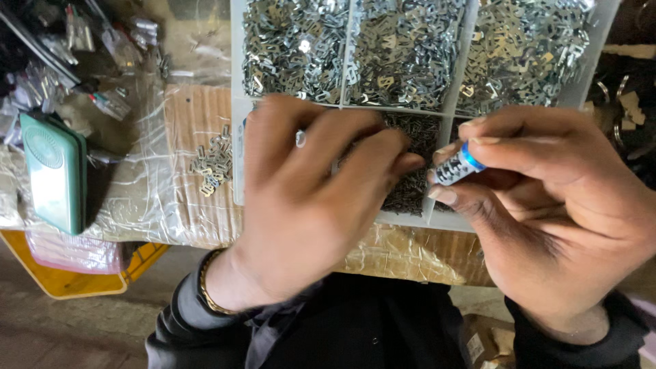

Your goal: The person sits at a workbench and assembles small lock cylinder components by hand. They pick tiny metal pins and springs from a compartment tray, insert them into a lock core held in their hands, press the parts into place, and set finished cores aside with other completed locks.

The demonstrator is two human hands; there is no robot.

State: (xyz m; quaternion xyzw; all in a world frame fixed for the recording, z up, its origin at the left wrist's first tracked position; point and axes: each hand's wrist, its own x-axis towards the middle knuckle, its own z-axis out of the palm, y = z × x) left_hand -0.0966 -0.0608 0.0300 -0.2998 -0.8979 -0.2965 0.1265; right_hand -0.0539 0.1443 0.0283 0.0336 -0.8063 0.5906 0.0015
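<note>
— What does the right hand have?

— A small cylindrical piece, silvery and dark with a blue band at its upper end. It is pinched between the thumb and the first fingers, tilted, and held just above the near edge of the white compartment tray.

— And the left hand?

— It is right beside it, back to the camera, fingers curled down over the tray's near middle compartment, the fingertips nearly meeting the cylinder. Whether it grips anything underneath I cannot tell; the palm side is hidden. A gold-coloured bracelet sits on that wrist above a dark sleeve.

— What is in the tray?

— The far compartments hold heaps of small shiny stamped metal parts; the near one under the fingers holds finer, darker bits.

— Anything around it?

— A small loose pile of the same metal parts lies on plastic-covered cardboard just left of the tray. Further left stands a green box-like device, and clear packets of hardware lie beyond it.
</note>
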